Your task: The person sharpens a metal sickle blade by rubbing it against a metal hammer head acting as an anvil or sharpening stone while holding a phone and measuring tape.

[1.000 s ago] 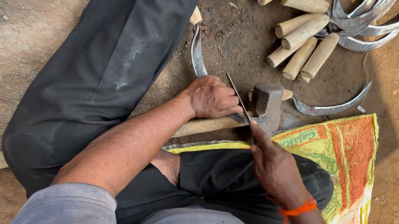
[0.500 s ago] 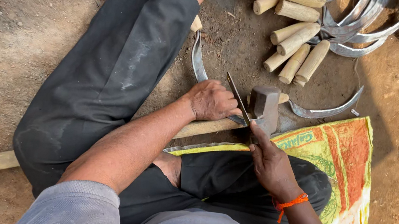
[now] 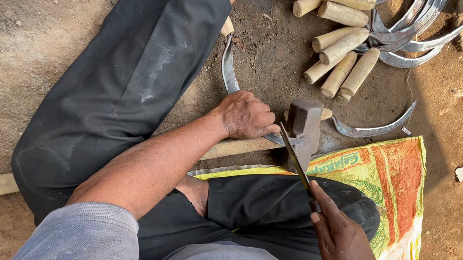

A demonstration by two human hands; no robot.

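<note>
Filing a sickle blade on a hammer-head rest. The left hand (image 3: 245, 116) is clamped over a curved sickle blade (image 3: 228, 70), pressing it down where it crosses the iron hammer head (image 3: 304, 129); the right hand (image 3: 344, 246) is closed around the near end of a slim file (image 3: 297, 164), whose far end lies against the blade at the hammer head. The two hands are apart, one on each tool. For a clean edge the blade should probably stay flat and pinned on the hammer head, with the file kept at one steady slant — a tilted stroke would likely round the edge, and the fingers of the left hand lie close to the file's path. The hammer's wooden handle (image 3: 241, 147) runs under the left forearm and the outstretched leg.

There is no raised surface: the work sits on bare earth floor (image 3: 32, 14), dusty and strewn with small stones. A printed yellow and orange sack (image 3: 397, 187) lies beneath the bent leg. Beyond the hammer head — finished sickles with wooden grips (image 3: 348, 56) in a loose pile, and one bare blade (image 3: 375, 128) beside it.
</note>
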